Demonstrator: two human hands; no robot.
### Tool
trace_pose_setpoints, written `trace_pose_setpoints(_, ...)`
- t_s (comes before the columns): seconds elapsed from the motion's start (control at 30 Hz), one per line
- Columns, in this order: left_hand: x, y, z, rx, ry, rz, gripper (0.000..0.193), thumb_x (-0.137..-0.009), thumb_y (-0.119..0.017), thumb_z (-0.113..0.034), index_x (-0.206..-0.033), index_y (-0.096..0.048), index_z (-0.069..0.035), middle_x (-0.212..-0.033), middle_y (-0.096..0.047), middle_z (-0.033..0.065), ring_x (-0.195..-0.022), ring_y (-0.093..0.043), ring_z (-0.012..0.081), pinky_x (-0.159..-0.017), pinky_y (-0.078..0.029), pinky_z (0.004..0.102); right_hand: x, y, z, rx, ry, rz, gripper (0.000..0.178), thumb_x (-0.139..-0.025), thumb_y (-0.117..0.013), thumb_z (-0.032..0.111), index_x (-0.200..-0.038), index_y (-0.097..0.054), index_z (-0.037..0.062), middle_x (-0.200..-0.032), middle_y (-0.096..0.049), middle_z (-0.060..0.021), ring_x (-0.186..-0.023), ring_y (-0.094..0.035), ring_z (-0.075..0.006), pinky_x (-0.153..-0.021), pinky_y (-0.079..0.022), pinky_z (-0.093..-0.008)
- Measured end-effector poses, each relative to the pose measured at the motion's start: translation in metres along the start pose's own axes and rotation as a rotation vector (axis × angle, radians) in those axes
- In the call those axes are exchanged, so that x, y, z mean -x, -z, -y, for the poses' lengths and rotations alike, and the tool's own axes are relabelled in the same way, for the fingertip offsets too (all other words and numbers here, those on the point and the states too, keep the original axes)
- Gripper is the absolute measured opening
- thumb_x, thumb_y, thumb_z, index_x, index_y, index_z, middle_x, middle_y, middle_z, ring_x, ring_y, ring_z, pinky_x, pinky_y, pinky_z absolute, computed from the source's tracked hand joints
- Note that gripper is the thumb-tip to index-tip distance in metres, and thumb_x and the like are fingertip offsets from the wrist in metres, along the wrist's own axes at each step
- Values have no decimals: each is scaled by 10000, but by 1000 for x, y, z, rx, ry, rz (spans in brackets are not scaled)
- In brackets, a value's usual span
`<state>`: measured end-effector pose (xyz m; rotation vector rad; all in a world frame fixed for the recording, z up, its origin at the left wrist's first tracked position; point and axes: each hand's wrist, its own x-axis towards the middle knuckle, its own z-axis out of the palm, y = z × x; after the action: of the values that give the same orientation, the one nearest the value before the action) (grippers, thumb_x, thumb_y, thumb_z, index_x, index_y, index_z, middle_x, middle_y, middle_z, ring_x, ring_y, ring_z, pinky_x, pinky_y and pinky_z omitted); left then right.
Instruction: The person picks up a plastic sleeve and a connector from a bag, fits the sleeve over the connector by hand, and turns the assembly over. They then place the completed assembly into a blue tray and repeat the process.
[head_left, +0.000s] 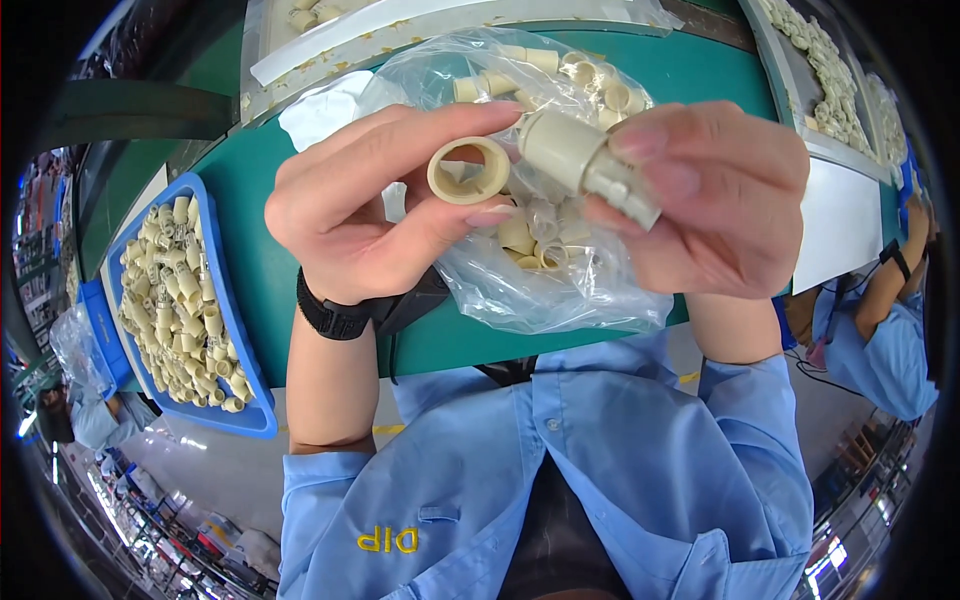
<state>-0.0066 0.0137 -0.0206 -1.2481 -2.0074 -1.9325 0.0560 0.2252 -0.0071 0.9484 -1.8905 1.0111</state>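
Head cam: one beige piece in each hand, upper middle of frame
Left hand [355, 205]'s fingers are clamping a hollow beige cap [482, 188], opening toward the camera; right hand [722, 205]'s fingers are gripping a beige cylinder [558, 148] with a narrower greyish end. Clear bag [500, 297] of similar caps is sitting behind on the green desk [712, 72], blue tray [238, 305] holding loads more at left.

I have a green worktop [700, 75] running across my feed — a stained, pale ledge [400, 45] along its far side, a white panel [838, 222] at right. Grey floor [240, 475] shows near left, with cluttered racks [120, 510] past it; bright white lights [828, 565] glare near right.
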Motion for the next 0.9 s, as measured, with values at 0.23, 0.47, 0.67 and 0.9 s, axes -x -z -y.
trace_pose_setpoints(0.23, -4, 11, -1, -191, -123, 203, 337, -787, -699, -99, -1027, -668, 135, -798, -664, 146, -711, -638, 176, -629, -486, 255, 6, -13, 12, -86, 17, 38, 354, -695, -803, -18, -1005, -642, 39, -1064, -594, -127, -854, -648, -252, -697, -582, -305)
trace_pose_setpoints(0.47, -6, 8, -1, -256, -154, 176, 294, -786, -686, -57, -1019, -680, 122, -795, -659, 133, -693, -620, 177, -621, -476, 260, 5, -11, 1, 21, 177, 127, 353, -674, -787, -24, -1001, -670, 41, -1050, -622, -116, -855, -636, -245, -698, -565, -312)
trace_pose_setpoints(0.67, -8, 9, 5, -291, -197, 210, 316, -756, -702, -54, -1022, -679, 116, -821, -669, 131, -707, -616, 184, -622, -476, 264, 9, -14, 1, 43, 136, 110, 310, -696, -767, 8, -992, -678, 19, -1034, -634, -125, -819, -641, -240, -693, -561, -312)
trace_pose_setpoints(0.9, -6, 14, 16, -314, -307, 247, 366, -728, -725, -71, -1043, -674, 109, -872, -680, 144, -708, -609, 194, -626, -473, 267, 8, -16, -5, 28, 169, 136, 245, -736, -734, 50, -972, -694, 0, -992, -653, -143, -773, -651, -244, -671, -558, -321)
